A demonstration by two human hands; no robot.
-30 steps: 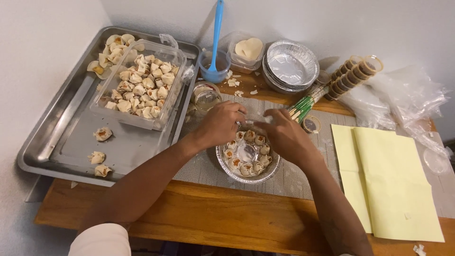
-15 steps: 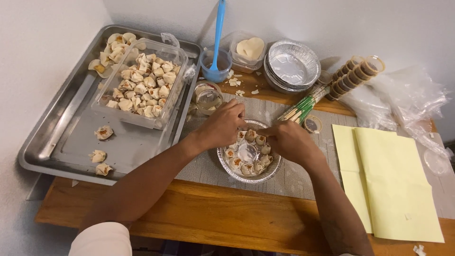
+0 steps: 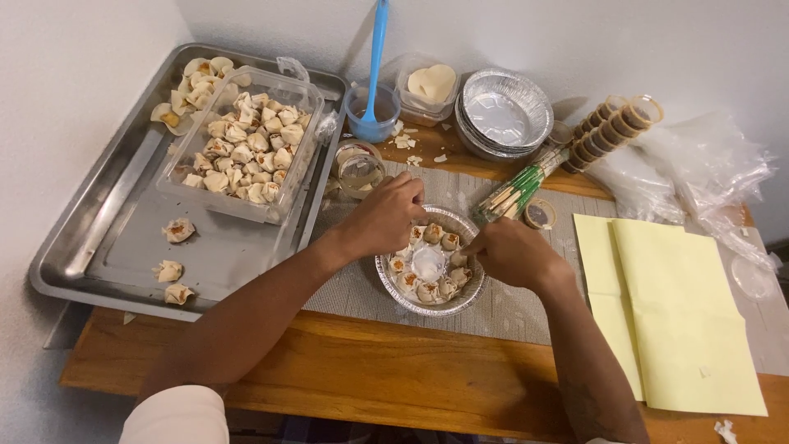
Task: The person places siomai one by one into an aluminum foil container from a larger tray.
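Foil forms the round pan (image 3: 393, 284) near the middle of the wooden table's front edge, where both hands are arranging small dumplings (image 3: 433, 233) in a ring around a white sauce cup (image 3: 428, 262). The left hand (image 3: 386, 215) curls over the pan's far rim, fingers bunched and pinching a dumpling; the right hand (image 3: 509, 253) pinches another at the right rim. The step looks like filling the ring, and the next move would call for seating each piece snugly without crushing it. At the left edge, a steel tray (image 3: 107, 247) carries a clear plastic tub (image 3: 279, 193) of dumplings. Toward the back edge sit stacked foil pans (image 3: 503, 111), a row of brown sauce cups (image 3: 612, 127), and green-wrapped chopsticks (image 3: 518, 191); yellow paper sheets (image 3: 682, 321) lie at the right.
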